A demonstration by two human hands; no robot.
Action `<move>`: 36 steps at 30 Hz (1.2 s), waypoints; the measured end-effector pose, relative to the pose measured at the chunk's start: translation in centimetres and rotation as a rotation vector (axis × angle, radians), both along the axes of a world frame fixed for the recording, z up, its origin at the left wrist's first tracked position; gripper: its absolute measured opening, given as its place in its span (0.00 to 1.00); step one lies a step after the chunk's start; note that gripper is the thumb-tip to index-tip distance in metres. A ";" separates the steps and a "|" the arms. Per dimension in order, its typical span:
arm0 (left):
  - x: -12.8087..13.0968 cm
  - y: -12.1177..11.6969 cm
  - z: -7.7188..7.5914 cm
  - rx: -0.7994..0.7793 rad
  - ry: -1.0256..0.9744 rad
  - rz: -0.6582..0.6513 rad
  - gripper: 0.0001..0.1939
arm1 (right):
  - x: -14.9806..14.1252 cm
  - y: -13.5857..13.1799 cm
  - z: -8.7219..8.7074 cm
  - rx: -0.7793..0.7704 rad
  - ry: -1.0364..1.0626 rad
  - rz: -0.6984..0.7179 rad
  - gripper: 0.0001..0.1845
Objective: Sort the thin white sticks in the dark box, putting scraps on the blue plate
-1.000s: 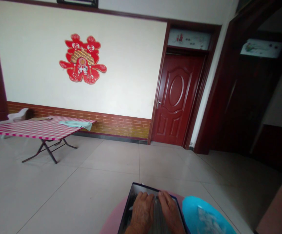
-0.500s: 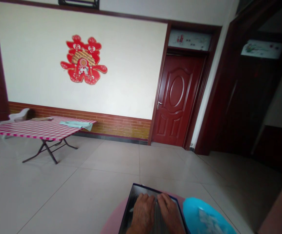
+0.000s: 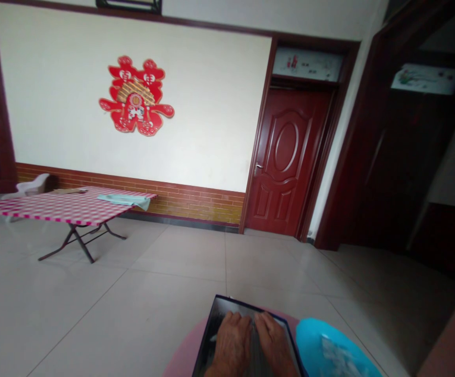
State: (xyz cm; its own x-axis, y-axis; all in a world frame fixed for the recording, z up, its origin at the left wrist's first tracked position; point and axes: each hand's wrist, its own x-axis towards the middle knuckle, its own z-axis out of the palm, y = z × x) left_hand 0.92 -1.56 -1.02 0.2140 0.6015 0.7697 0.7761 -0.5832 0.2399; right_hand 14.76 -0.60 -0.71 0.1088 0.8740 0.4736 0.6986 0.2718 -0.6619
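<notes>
At the bottom of the head view, both hands are down inside a shallow dark-rimmed box (image 3: 208,335). My left hand (image 3: 232,340) is closed, its fingers curled downward and the back of the hand facing up. Close beside it, my right hand (image 3: 273,337) is closed too, with fingers bent toward the left one. A thin grey edge shows between them, but what the fingers hold is hidden. A small pale piece (image 3: 213,339) lies in the box left of my left hand. The box rests on a round pink surface (image 3: 184,348).
A bright blue round container (image 3: 309,340) with clear or silvery packets in it sits right of the box. Across the tiled floor (image 3: 164,298) stands a folding table (image 3: 54,207) with a red-checked cover and a pale green cloth (image 3: 127,200). A dark red door (image 3: 286,157) is behind.
Both hands stay in the box in almost the same position. The view has shifted very slightly.
</notes>
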 end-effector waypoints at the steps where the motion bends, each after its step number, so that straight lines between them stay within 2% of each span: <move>1: 0.0 0.0 0.1 -0.009 0.000 -0.003 0.12 | -0.1 -0.1 0.2 -0.001 -0.004 0.011 0.20; 8: 0.0 -0.2 0.3 -0.046 -0.012 -0.013 0.12 | -0.2 -0.5 1.2 -0.017 -0.106 0.015 0.27; 14: 0.0 -0.1 0.1 0.122 -0.067 -0.039 0.13 | 0.2 -0.2 1.1 0.020 -0.120 -0.004 0.33; 16: 0.0 -0.1 0.3 0.123 -0.067 -0.030 0.14 | 0.2 -0.2 1.1 0.022 -0.118 -0.009 0.34; 24: 0.0 0.0 0.7 -0.016 -0.090 -0.069 0.11 | 0.3 -0.2 0.9 0.021 -0.114 -0.014 0.30; 33: 0.1 0.1 -0.2 -0.044 -0.105 -0.031 0.09 | 0.7 0.0 0.0 0.031 -0.233 0.015 0.27; 36: 0.1 0.1 -0.7 -0.083 -0.090 -0.009 0.08 | 0.5 -0.1 0.4 0.011 -0.176 0.007 0.26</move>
